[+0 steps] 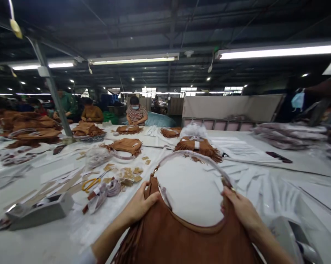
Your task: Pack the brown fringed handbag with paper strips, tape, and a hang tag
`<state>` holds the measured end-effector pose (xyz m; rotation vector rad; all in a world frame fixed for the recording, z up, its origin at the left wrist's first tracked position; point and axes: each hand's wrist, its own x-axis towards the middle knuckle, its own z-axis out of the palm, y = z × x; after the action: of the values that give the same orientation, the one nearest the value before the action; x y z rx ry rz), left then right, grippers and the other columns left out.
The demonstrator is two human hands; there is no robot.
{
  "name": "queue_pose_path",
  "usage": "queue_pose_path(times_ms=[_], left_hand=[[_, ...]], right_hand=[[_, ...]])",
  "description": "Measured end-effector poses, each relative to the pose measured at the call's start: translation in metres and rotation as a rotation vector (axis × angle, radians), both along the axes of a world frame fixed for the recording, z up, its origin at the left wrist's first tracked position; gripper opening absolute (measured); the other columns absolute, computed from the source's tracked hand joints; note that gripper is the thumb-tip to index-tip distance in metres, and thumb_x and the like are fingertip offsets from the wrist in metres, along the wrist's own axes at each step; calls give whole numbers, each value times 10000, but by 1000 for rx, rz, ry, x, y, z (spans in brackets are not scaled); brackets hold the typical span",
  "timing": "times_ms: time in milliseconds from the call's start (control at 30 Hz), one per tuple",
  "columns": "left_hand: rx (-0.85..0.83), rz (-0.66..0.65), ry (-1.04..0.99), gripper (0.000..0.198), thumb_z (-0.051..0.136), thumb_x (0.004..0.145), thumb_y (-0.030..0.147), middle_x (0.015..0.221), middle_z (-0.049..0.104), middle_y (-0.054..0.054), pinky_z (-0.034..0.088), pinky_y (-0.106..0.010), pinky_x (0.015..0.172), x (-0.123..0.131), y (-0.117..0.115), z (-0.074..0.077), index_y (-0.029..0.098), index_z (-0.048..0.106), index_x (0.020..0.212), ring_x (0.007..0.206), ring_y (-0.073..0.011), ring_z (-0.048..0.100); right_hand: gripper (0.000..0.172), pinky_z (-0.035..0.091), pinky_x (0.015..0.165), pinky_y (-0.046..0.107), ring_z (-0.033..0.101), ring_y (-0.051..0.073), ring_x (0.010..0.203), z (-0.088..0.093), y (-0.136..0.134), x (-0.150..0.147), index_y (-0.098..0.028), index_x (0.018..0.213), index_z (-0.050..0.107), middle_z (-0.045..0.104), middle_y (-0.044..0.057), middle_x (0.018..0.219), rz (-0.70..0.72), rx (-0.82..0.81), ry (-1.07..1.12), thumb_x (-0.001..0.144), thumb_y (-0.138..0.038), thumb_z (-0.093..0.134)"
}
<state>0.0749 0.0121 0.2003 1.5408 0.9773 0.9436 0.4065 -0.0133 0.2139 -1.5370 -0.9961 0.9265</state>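
Observation:
A brown fringed handbag (187,242) fills the bottom middle, its curved opening facing up. Its handle (191,153), wrapped in pale clear film, arches above the opening between two metal clips. My left hand (145,203) grips the bag's upper left corner, thumb on the near face, just below the clip. Around the upper right corner my right hand (238,207) is closed, close to the other clip; some of its fingers are hidden behind the bag. Fringe hangs down along the bag's left side.
Left of the bag lie yellow-handled scissors (91,184), small tan packets (129,174) and a tape dispenser (41,211). Another dispenser (294,238) stands at lower right, near white paper strips (275,192). More fringed bags (197,146) lie farther back. A masked person (136,113) works across the table.

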Motion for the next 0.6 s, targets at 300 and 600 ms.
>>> queue_pose_path(times_ms=[300,600], left_hand=[[-337,98,115,809,639,650,725,1112,641,-188,462,-382,940,30,104,-151,83,535,1132,1098,-331,579],[-399,204,113,791,674,594,726,981,693,-148,483,-388,895,23,168,-195,86,606,1053,1007,-334,625]], right_hand=[[420,490,681,316,664,255,744,-144,111,28,-188,622,562,661,117,642,42,-281,-411,864,-480,380],[405,442,879,363,645,224,939,-183,192,40,-133,772,654,708,136,914,107,-441,-570,915,-451,448]])
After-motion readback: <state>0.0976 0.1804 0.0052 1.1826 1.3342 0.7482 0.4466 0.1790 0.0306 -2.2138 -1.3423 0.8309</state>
